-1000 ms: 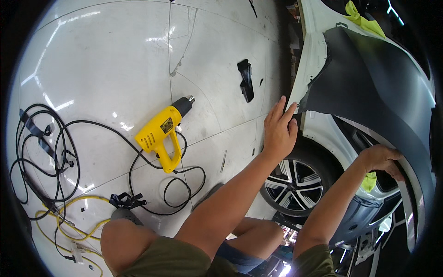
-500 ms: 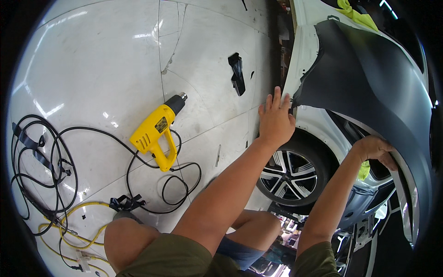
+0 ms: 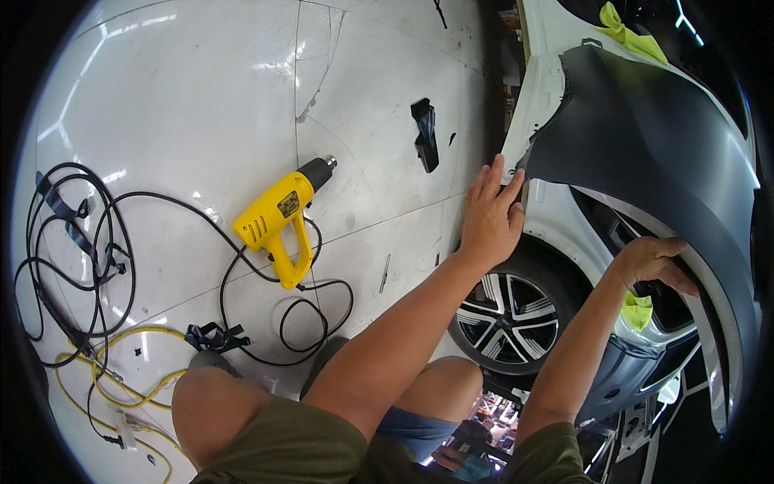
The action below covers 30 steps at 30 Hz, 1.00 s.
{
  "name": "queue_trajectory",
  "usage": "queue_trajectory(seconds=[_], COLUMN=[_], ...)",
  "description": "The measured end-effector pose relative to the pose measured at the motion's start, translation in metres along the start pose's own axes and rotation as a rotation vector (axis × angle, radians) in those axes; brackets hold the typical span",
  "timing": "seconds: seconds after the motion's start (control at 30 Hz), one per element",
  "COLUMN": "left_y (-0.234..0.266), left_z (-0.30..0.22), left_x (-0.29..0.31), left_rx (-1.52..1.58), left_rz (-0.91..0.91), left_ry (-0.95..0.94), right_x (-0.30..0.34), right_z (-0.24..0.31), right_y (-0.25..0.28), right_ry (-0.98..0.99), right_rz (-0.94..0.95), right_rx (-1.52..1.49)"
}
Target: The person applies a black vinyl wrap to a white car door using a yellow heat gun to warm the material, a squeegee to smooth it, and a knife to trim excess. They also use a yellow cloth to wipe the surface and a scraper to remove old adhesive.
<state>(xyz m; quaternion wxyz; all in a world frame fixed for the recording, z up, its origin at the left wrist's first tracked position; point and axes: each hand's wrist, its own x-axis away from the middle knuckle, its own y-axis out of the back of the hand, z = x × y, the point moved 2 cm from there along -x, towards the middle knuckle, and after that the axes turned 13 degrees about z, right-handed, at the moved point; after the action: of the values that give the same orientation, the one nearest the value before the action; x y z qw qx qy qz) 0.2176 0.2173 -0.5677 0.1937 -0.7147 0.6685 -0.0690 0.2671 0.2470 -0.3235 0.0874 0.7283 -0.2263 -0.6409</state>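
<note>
A dark grey fender panel point(image 3: 653, 121) spans the 2 o'clock side of the scene, set against a white car body point(image 3: 548, 32). At 3 o'clock, a person's right hand point(image 3: 647, 262) bends at the panel's wheel-arch edge, thumb and fingers apart; whether they clamp the lip cannot be told. The left hand point(image 3: 490, 227), nearer the middle, is open with its fingers extended, the tips at the panel's pointed corner; contact there is unclear. Just below the right hand, at its 6 o'clock, shows a yellow-green cloth point(image 3: 637, 311), while a second cloth point(image 3: 633, 39) drapes over the car beyond the panel's 12 o'clock edge. A multi-spoke wheel point(image 3: 506, 321) with a black tyre sits at 4 o'clock, between the two forearms.

On the glossy pale floor point(image 3: 201, 97), a yellow heat gun point(image 3: 272, 219) lies on its side toward 9 o'clock, its dark nozzle aimed at 1 o'clock. A crumpled black piece point(image 3: 425, 135) rests near 1 o'clock. A black cord point(image 3: 79, 342) coils at the far 9 o'clock side, close to a yellow cable point(image 3: 145, 329) at 8 o'clock. The person's bare knees point(image 3: 222, 403) show along the 6-to-7 o'clock edge.
</note>
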Motion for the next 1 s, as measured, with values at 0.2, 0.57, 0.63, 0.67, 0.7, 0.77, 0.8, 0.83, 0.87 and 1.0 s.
queue_trajectory(seconds=[0.2,0.57,0.63,0.67,0.7,0.77,0.8,0.83,0.87,1.0], left_y=[-0.007,-0.006,-0.01,-0.013,-0.013,-0.012,-0.011,-0.01,-0.009,-0.001], left_z=[0.005,0.0,-0.006,-0.007,-0.007,-0.005,-0.004,-0.003,-0.002,0.003], left_x=[-0.002,-0.004,-0.007,-0.009,-0.008,-0.006,-0.006,-0.006,-0.007,-0.01], left_rx=[-0.041,0.138,0.177,0.19,0.184,0.165,0.14,0.115,0.09,0.014], left_rz=[0.074,-0.112,-0.147,-0.121,-0.093,-0.038,-0.012,0.013,0.036,0.084], left_ry=[0.189,0.126,0.081,0.144,0.173,0.226,0.246,0.265,0.283,0.292], right_x=[-0.005,-0.013,-0.006,-0.006,-0.006,-0.007,-0.009,-0.01,-0.01,0.004], right_z=[-0.005,-0.02,-0.004,-0.006,-0.008,-0.013,-0.016,-0.017,-0.015,0.017], right_y=[-0.009,-0.009,-0.011,-0.009,-0.008,-0.006,-0.006,-0.005,-0.004,-0.001], right_ry=[-0.016,-0.057,-0.043,-0.033,-0.024,-0.018,-0.021,-0.024,-0.031,-0.059], right_rz=[-0.024,-0.042,-0.01,-0.012,-0.014,-0.014,-0.012,-0.01,0.001,0.047], right_rx=[0.015,0.173,0.082,0.062,0.041,0.026,0.032,0.038,0.07,0.068])
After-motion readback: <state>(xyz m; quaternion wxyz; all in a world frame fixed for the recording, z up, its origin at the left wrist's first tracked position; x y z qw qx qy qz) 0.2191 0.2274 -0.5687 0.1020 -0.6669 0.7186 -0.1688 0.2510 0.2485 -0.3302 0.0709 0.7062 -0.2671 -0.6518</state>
